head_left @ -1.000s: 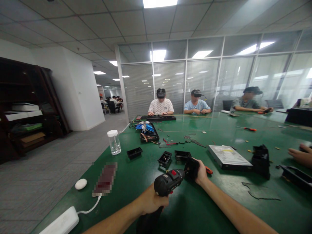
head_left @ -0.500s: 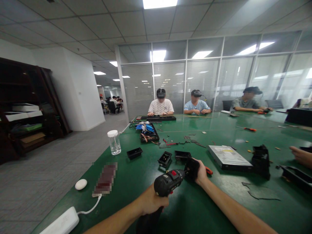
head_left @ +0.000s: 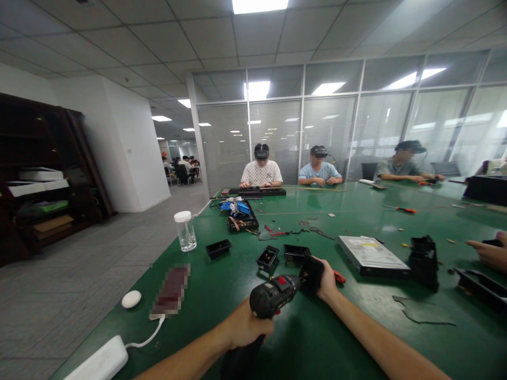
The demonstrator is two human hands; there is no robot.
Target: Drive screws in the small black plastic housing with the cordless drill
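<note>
My left hand [head_left: 247, 328] is wrapped round the grip of a black cordless drill [head_left: 273, 295] with a red switch on top. The drill points right, its nose at a small black plastic housing [head_left: 312, 274]. That housing is held tilted up by my right hand [head_left: 327, 279], whose fingers are mostly behind it. Whether the bit sits in a screw is too small to tell. Just beyond lie more black housings: one [head_left: 268, 258] with small brass-coloured parts inside, another [head_left: 296, 253] beside it, and a third [head_left: 218, 248] farther left.
A silver disc drive [head_left: 372, 254] and a black bracket [head_left: 423, 264] lie to the right. An orange-handled tool [head_left: 339, 277] is behind my right hand. A clear jar [head_left: 185, 231], a phone and a white power bank [head_left: 99, 361] stand left. Co-workers sit across; another person's hand [head_left: 489, 253] shows right.
My hands, the drill and the housing stay nearly still. At the right edge the other person's hand has shifted slightly.
</note>
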